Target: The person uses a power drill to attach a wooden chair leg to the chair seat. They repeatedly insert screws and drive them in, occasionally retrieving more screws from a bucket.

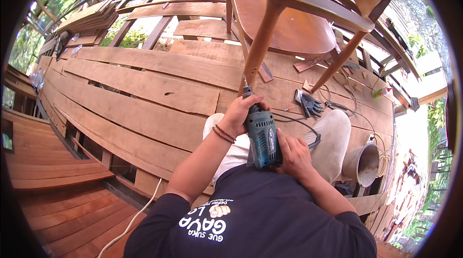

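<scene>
A teal corded power drill (263, 137) lies along my front, its thin metal bit (245, 80) pointing away from me. Around its front end, just behind the dark chuck, wraps my left hand (239, 115), with a beaded bracelet at the wrist. My right hand (293, 154) grips the drill's rear right side; the lower fingers are hidden. Close to the bit's tip in the picture is a leg (258, 48) of the wooden chair (284, 19); I cannot tell whether they touch.
Dark gloves (310, 104) lie on the gapped deck boards (144, 92) right of the chair leg. A black cable (354, 96) loops there. A grey bucket (362, 164) lies tipped at right. Stacked planks (89, 17) sit far left; a pale cable (132, 222) runs near left.
</scene>
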{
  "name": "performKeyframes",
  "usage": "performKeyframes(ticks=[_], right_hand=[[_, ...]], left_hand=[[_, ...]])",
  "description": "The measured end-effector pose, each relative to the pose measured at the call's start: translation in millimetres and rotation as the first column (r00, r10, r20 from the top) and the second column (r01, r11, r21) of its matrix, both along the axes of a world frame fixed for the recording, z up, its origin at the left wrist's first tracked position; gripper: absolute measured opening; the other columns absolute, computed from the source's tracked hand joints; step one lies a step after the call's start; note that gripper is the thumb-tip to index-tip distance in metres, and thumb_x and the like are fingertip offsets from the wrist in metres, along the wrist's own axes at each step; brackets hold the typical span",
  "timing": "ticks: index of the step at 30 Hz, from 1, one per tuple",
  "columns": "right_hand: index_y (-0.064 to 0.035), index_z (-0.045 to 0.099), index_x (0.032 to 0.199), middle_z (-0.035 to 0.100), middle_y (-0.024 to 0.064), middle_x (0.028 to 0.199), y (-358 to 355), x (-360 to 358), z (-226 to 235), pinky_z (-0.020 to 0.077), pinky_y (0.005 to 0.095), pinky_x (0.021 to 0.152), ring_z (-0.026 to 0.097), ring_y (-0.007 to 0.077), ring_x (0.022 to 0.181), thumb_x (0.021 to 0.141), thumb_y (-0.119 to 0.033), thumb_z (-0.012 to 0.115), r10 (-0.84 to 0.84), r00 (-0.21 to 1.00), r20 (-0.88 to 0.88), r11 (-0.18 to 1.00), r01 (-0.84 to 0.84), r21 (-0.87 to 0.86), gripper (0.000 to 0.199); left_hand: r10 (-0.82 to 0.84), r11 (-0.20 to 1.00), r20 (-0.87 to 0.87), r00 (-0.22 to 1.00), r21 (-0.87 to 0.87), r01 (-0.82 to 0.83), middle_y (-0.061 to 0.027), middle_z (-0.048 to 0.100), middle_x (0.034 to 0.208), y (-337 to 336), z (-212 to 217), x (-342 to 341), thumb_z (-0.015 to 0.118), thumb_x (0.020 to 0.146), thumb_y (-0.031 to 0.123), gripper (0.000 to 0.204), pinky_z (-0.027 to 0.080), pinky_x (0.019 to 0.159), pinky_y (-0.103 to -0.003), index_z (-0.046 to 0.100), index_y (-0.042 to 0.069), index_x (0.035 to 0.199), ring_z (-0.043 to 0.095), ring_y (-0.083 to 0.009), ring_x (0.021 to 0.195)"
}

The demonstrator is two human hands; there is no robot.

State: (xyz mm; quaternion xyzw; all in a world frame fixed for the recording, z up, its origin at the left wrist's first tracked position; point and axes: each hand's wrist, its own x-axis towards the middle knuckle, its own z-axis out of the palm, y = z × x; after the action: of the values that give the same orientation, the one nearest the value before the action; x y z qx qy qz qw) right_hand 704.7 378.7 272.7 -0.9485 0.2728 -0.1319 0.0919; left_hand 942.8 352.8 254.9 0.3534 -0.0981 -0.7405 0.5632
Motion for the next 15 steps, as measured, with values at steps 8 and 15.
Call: performKeyframes(ticks=[8, 15], right_hand=[[0.0035, 0.043, 0.14, 0.06, 0.009, 0.096, 0.7, -6.6, -0.6, 0.0424, 0.0375, 0.076, 0.06, 0.0232, 0.083, 0.048, -0.037, 0.083, -0.101, 0.994, 0.048, 0.995, 0.101, -0.01, 0.109], [0.0026, 0.044, 0.141, 0.06, 0.0079, 0.092, -3.5, -4.5, -5.4, 0.0422, 0.0366, 0.075, 0.06, 0.0226, 0.079, 0.053, -0.041, 0.082, -0.126, 0.988, 0.085, 0.991, 0.129, -0.039, 0.106]], left_hand=[[-0.053, 0.998, 0.026, 0.998, 0.028, 0.052, -0.0134, 0.068, 0.083, -20.5, -9.7, -11.6, 0.068, 0.088, 0.022, 0.021, 0.06, 0.067, -0.039, 0.062, 0.002, 0.083, 0.069, -0.0236, 0.077], [-0.083, 0.996, 0.033, 0.996, 0.043, 0.082, -0.0107, 0.068, 0.081, -28.5, -4.6, -11.0, 0.069, 0.088, 0.023, 0.021, 0.059, 0.065, -0.034, 0.062, 0.003, 0.087, 0.068, -0.0202, 0.072]])
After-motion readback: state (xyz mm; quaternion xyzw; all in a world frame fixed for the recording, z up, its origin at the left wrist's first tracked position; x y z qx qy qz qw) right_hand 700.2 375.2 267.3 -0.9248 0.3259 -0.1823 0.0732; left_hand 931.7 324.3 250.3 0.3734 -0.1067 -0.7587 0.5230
